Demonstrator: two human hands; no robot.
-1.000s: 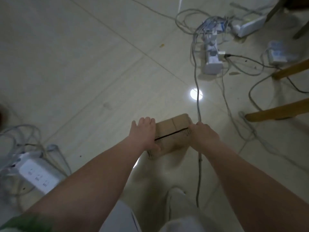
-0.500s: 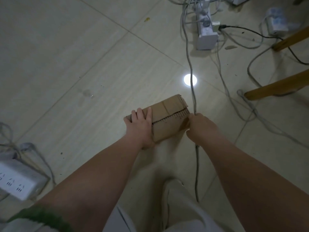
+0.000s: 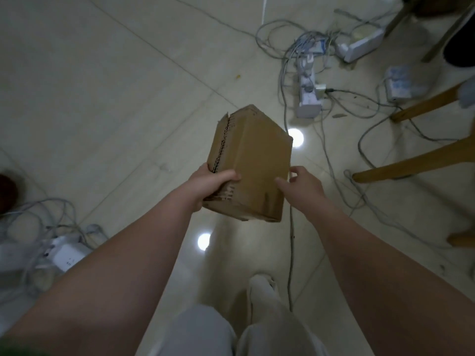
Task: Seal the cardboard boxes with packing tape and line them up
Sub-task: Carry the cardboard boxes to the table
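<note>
My plain brown cardboard box (image 3: 250,163) is raised and tilted, flap seam down its left face, untaped as far as I can tell. It hangs left of the white power strip (image 3: 309,104), nearer me.

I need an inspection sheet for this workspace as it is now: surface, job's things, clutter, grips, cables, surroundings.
Surface: pale tiled floor, glossy, with lamp reflections.
Job's things: brown cardboard box, no tape seen on its seam.
Clutter: white power strip far right; second white power strip lower left.
Grips: left hand grips the box's near left corner; right hand open at its right edge, contact unclear.
Cables: grey cables tangled around both strips; one passes beneath the box.
Surroundings: wooden furniture legs at right.
</note>
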